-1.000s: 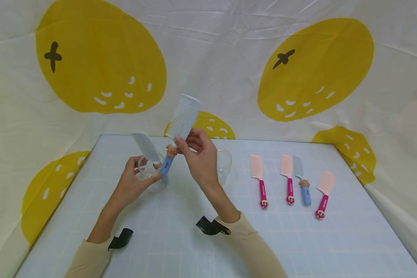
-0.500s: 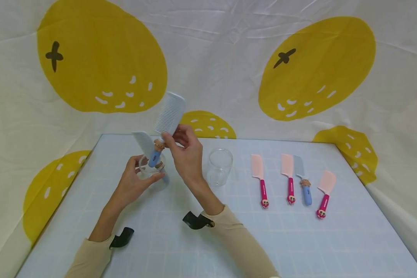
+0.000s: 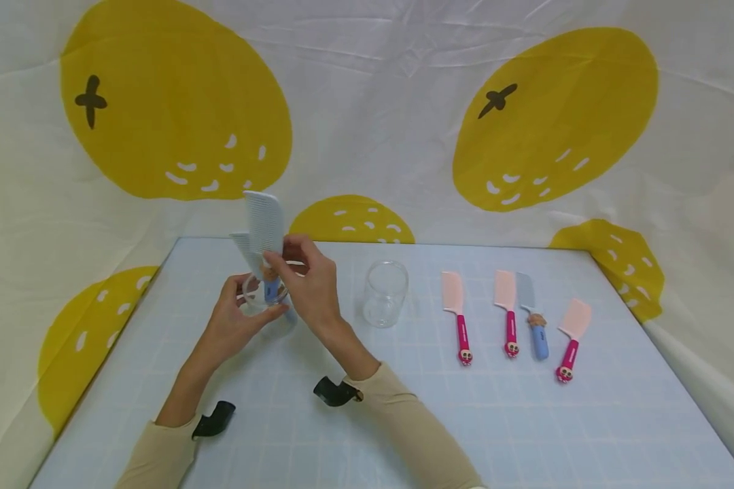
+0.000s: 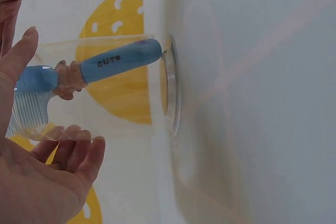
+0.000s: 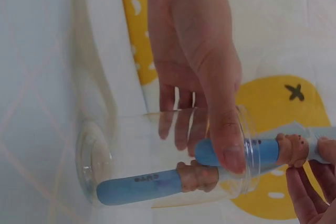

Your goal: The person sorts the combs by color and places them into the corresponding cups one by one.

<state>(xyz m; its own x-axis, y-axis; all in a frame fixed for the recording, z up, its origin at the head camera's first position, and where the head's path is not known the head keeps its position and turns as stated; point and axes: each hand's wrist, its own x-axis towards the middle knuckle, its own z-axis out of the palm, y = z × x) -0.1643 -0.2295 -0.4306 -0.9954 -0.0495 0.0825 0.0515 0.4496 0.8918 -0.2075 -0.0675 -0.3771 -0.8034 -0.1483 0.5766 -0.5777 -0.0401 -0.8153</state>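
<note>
Left of centre, your left hand (image 3: pixel 235 324) curls thumb and fingers round the near glass (image 5: pixel 134 153), close to its mouth. A leaning comb (image 4: pixel 121 61) rests tilted inside, handle down. Your right hand (image 3: pixel 312 285) pinches the held comb (image 3: pixel 264 224) at its neck; handle tip within the rim. Right of frame: pink combs (image 3: pixel 453 292), flat blue comb (image 3: pixel 538 339). Centre: second glass (image 3: pixel 385 295), upright. Behind: yellow-printed sheet (image 3: pixel 373 136).

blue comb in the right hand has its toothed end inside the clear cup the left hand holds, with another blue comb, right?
No, the blue comb in the right hand has its blue handle, not its toothed end, inside the clear cup, as the right wrist view shows. The left hand does hold the cup, with another blue comb in it.
</note>
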